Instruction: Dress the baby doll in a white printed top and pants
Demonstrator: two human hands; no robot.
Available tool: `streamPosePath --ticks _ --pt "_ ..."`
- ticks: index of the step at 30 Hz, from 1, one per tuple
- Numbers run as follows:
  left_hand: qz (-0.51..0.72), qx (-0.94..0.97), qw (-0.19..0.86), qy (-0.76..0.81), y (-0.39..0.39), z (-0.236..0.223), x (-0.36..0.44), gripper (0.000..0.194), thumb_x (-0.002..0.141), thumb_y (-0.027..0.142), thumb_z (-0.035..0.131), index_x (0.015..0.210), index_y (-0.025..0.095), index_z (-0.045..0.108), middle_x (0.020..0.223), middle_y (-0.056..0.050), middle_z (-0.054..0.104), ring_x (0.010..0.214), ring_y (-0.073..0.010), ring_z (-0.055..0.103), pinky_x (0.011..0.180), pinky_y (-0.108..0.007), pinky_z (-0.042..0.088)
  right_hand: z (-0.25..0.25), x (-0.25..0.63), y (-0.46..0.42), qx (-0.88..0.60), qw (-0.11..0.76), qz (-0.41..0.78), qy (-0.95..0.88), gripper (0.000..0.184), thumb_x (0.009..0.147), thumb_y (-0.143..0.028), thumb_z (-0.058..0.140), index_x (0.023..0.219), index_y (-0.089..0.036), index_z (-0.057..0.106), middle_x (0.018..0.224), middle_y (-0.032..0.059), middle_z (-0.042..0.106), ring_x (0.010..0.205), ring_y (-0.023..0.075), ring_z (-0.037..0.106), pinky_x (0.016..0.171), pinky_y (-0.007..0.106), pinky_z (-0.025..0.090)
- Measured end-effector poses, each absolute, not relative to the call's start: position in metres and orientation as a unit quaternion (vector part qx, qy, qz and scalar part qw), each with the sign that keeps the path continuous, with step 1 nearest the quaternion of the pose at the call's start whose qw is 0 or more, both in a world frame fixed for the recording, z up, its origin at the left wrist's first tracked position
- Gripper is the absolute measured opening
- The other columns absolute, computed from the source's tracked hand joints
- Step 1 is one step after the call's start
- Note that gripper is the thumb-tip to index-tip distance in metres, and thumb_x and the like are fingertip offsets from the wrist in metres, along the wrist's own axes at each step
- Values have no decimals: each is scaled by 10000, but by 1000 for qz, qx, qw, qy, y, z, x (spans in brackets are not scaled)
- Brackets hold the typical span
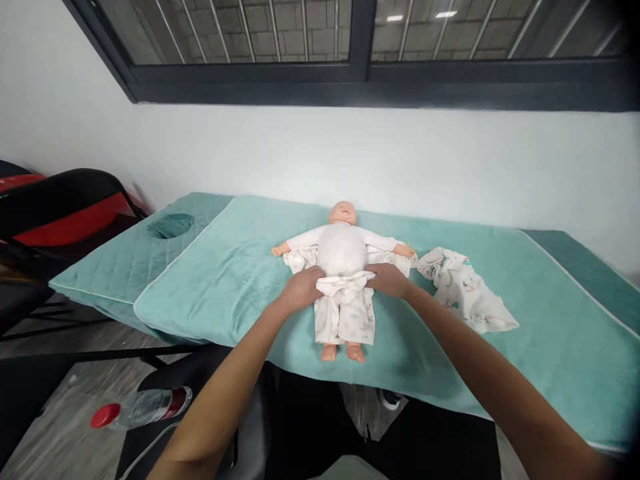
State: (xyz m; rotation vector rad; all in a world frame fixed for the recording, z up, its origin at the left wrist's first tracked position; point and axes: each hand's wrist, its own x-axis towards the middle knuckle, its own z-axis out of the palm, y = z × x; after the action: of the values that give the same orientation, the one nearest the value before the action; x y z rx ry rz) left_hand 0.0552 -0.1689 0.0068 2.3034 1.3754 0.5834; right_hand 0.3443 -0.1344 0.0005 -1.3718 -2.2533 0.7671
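left hand is clamped on the left end of the waistband of the patterned pants; right hand same on the right end. hands well apart, waistband bunched between them. exact fingertip placement partly hidden by cloth, can't tell.

pants are on the doll, around its legs, bare feet sticking out at the near end. doll lies face up, mid-bed, head to the far side, arms spread left and right, white top over the torso. patterned cloth spread under both arms. second patterned cloth crumpled just right of the doll.

all on a green bed, face hole at its left end. near left: bottle on its side, red cap pointing left. black-and-red chair far left, window frame on the far wall.
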Motion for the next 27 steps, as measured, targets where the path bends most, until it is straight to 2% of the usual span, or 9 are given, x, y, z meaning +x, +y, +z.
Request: streamPosePath --ticks 3,6,11,13,16,19,22,24,27 --pt "214 783 169 559 -177 16 61 72 830 291 551 850 222 559 812 -54 601 854 -261 589 722 -321 379 6 340 -143 -503 220 282 -787 220 836 -435 603 820 -222 655 847 32 686 849 255 620 734 322 426" --pt "214 751 222 584 -187 19 59 202 797 304 581 980 224 552 823 -26 612 816 -242 594 687 -303 389 6 341 -157 -489 224 319 -780 314 841 -511 600 967 -230 662 993 40 702 929 274 630 802 355 458" --pt "146 830 261 471 -215 14 53 630 562 435 823 1100 227 569 1109 -77 583 1031 -304 565 791 -344 451 -9 341 -191 -436 214 290 -825 672 523 -576 857 1048 -221 634 1105 87 651 1041 334 579 914 431 465" --pt "131 853 221 455 -225 15 55 553 531 429 847 984 220 609 1088 -89 581 1036 -327 554 797 -352 442 -13 338 -201 -431 221 252 -838 610 484 -557 876 936 -214 651 1065 100 645 1047 350 559 941 461 443" --pt "117 873 184 436 -236 22 59 267 699 427 741 818 224 617 933 -75 626 938 -301 585 776 -341 408 -10 334 -209 -442 209 276 -827 336 646 -500 790 791 -228 656 913 68 671 947 312 589 867 418 457" --pt "136 838 192 492 -240 31 60 155 844 381 577 826 231 613 824 -53 655 825 -261 614 708 -318 388 2 333 -208 -451 202 314 -811 187 772 -420 666 782 -234 672 819 28 682 846 264 615 746 350 468" --pt "162 783 223 558 -245 37 56 172 853 359 551 934 218 609 816 -47 662 788 -258 625 669 -315 395 16 334 -206 -451 194 336 -804 202 792 -404 627 798 -210 683 796 17 679 781 239 620 677 326 470" --pt "167 789 274 524 -252 36 53 337 830 410 605 1109 221 589 955 -57 673 881 -272 636 719 -328 436 22 335 -209 -426 186 356 -810 261 775 -443 658 885 -210 701 854 15 690 789 232 625 691 330 487" --pt "153 826 301 450 -273 24 53 842 669 531 774 1391 270 429 1294 -107 553 1098 -328 593 825 -374 487 18 331 -228 -369 241 363 -821 555 587 -491 835 1056 -233 690 963 19 687 881 249 628 786 355 508"
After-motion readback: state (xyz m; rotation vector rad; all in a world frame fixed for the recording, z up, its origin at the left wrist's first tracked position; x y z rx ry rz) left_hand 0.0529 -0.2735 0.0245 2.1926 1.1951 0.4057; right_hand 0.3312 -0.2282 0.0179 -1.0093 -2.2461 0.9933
